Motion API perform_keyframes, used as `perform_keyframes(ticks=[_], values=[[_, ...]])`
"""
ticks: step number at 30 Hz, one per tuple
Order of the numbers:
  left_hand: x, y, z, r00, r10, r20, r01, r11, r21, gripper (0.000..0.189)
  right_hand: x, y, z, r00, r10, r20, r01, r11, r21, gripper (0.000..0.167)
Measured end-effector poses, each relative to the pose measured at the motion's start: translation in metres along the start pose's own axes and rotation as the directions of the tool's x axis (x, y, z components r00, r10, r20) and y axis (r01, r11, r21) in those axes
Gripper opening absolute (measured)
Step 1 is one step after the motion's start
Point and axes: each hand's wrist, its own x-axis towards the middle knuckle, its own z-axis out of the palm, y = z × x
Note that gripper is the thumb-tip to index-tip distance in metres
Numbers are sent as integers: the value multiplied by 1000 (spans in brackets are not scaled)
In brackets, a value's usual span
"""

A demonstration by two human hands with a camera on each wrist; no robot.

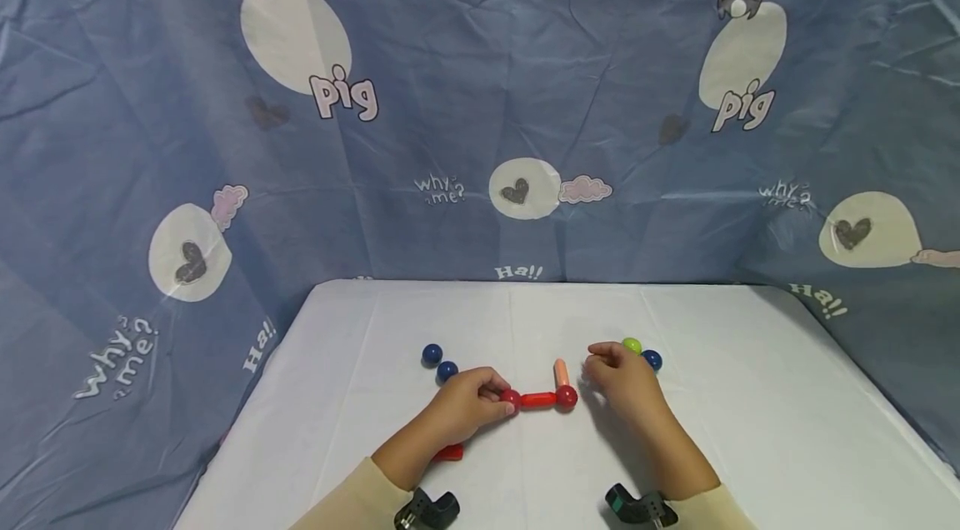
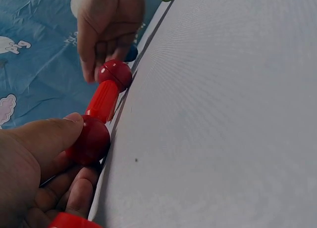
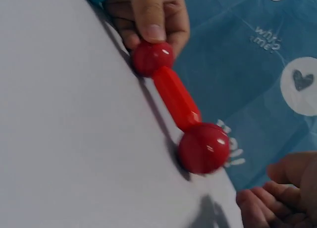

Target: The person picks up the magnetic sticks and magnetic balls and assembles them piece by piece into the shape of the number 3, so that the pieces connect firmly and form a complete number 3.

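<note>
Along the back hangs a blue cloth [image 1: 465, 122] with printed pigs and hearts, and before it spreads a white table [image 1: 765, 430]. Over this table are two bare hands, facing each other. The left hand [image 1: 467, 407] has its thumb and fingers bent round one ball, in a pinch. The right hand [image 1: 624, 382] has its fingers loosely bent, with the thumb standing apart from them; I see nothing held in it.

Between the hands lies the joined piece: a red bar [image 1: 537, 401] with a left red ball [image 1: 511, 402] at one end and a right red ball [image 1: 566, 397] at the other. Its long axis runs from left to right, from one hand toward the other. The pinched ball is the left one; the right one is free — the right hand is nearer to it, but apart.

At the far side of this free ball a peach bar [image 1: 561, 372] points away from the person, roughly square to the red bar and just left of the right fingers. Whether it is joined, I cannot tell.

Beside the left forearm shows a red piece [image 1: 448, 453], partly hidden. Smallest are the loose balls: two blue balls [image 1: 432, 355] beyond the left hand, and — close behind the right hand — a green ball [image 1: 632, 344] and a blue ball [image 1: 652, 360].
</note>
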Motion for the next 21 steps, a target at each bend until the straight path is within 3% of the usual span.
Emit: perform_keyframes(ticks=[5, 9, 11, 17, 21], values=[[1, 1, 0, 1000, -12, 5, 12, 1000, -1, 22, 4, 3, -29, 982, -101, -160, 80, 988, -131, 34], [2, 2, 0, 1000, -26, 13, 26, 1000, 2, 22, 10, 14, -50, 959, -122, -256, 71, 978, -197, 39], [1, 3, -1, 999, -31, 14, 31, 1000, 3, 23, 13, 21, -59, 965, -101, -243, 54, 980, -191, 46], [-1, 6, -3, 1000, -22, 11, 22, 1000, 14, 26, 18, 35, -68, 996, 14, -84, -26, 989, -148, 61], [-2, 8, -4, 1000, -14, 16, 13, 1000, 20, 28, 20, 44, -64, 996, 35, -85, -48, 986, -159, 58]])
